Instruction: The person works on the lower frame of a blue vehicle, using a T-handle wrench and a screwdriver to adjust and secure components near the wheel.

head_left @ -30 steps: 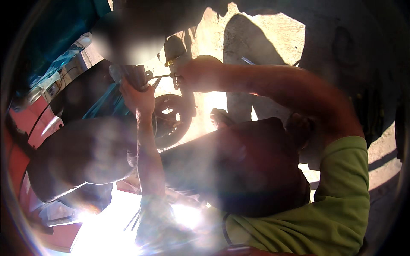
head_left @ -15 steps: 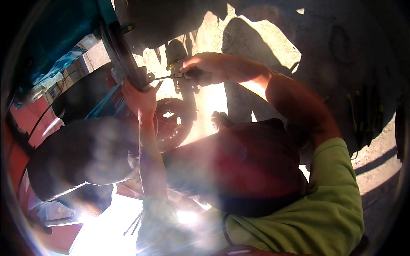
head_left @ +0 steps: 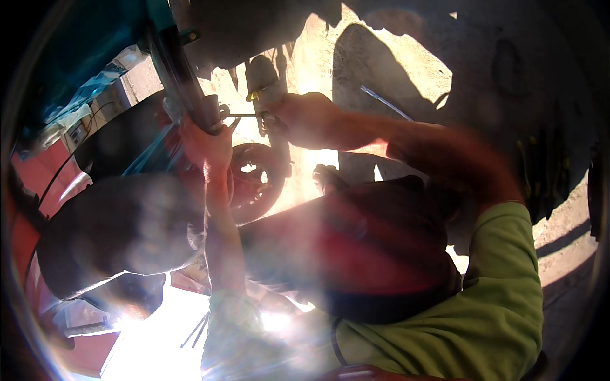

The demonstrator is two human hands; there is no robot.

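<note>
My left hand is wrapped around the lower end of a dark metal tube, which slants down from a teal panel. A small fitting sticks out from the tube's end, beside my fingers. My right hand is closed around the handle of a screwdriver. Its thin shaft points left, level, with the tip at the fitting; whether it is seated there I cannot tell. Most of the handle is hidden in my palm.
Below the screwdriver lies a dark red round part with holes. A small yellow-and-metal piece is on the sunlit ground. A thin silvery rod lies beyond my right forearm. Tools with yellowish handles rest in shadow at right. Strong glare washes out the lower left.
My right hand has turned and shifted slightly down and left, covering the screwdriver's dark handle. The right forearm has dropped, uncovering the silvery rod. My left hand keeps its hold on the tube.
</note>
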